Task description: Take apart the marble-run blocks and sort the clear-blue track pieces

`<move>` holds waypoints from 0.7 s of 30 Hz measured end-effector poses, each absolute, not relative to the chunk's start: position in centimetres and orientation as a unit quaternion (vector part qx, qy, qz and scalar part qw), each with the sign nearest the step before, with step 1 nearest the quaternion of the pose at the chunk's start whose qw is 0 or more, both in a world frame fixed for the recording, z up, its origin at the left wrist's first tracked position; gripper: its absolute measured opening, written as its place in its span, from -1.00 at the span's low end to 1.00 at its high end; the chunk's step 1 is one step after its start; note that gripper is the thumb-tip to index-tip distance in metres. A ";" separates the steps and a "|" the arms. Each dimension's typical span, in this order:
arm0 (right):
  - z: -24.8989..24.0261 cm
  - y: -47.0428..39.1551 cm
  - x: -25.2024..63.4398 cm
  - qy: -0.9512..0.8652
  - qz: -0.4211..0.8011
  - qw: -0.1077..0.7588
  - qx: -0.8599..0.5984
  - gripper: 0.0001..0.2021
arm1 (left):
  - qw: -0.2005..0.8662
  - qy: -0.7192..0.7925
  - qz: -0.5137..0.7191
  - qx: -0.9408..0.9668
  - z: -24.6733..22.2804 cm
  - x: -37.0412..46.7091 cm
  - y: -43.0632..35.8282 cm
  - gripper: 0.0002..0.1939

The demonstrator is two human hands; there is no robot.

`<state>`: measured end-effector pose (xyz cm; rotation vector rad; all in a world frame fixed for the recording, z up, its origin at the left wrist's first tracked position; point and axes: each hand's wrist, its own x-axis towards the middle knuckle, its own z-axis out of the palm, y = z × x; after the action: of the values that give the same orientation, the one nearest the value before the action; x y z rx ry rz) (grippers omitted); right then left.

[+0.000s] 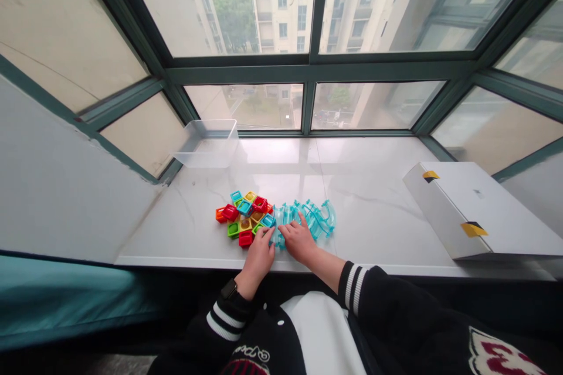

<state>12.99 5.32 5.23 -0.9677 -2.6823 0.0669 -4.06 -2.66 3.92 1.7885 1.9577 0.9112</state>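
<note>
My left hand (261, 254) rests at the near side of a pile of coloured plastic blocks, among them a red block (246, 238) and a green block (233, 229). Its fingers reach forward, slightly apart, beside the clear blue pieces. Just to the right, my right hand (298, 240) lies over a heap of translucent blue curved track pieces (323, 218). Its fingers are spread, one pointing away from me, and the fingertips touch the pieces. Nothing is visibly gripped in either hand, though the small parts under the fingertips are partly hidden.
A clear plastic tub (211, 155) stands at the back left of the white marbled sill (369, 187). At the right lies a large white box (501, 211) with black-and-yellow tape. Green-framed windows (308, 74) enclose the sill, and its front edge runs close to my body.
</note>
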 end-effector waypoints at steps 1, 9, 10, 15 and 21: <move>5.2 5.3 13.0 -0.930 0.024 0.145 -0.337 -0.69 | 0.170 0.687 0.325 0.627 3.9 -4.1 -2.7 -0.50; 4.9 5.4 12.3 -0.925 0.038 0.126 -0.358 -0.50 | 0.186 0.691 0.337 0.612 3.9 -4.3 -2.7 -0.50; 4.9 5.4 12.2 -0.924 0.041 0.122 -0.361 -0.48 | 0.185 0.693 0.337 0.611 3.8 -4.3 -2.7 -0.50; 5.0 5.3 11.9 -0.917 0.064 0.109 -0.379 -0.32 | 0.175 0.698 0.329 0.611 3.6 -4.4 -2.7 -0.49; 5.3 5.6 12.4 -0.918 0.071 0.102 -0.376 -0.45 | 0.169 0.699 0.328 0.613 3.6 -4.6 -2.8 -0.49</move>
<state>12.39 5.61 5.30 -1.1094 -2.7122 0.2084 -4.58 -2.79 3.55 1.7423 1.9864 0.9319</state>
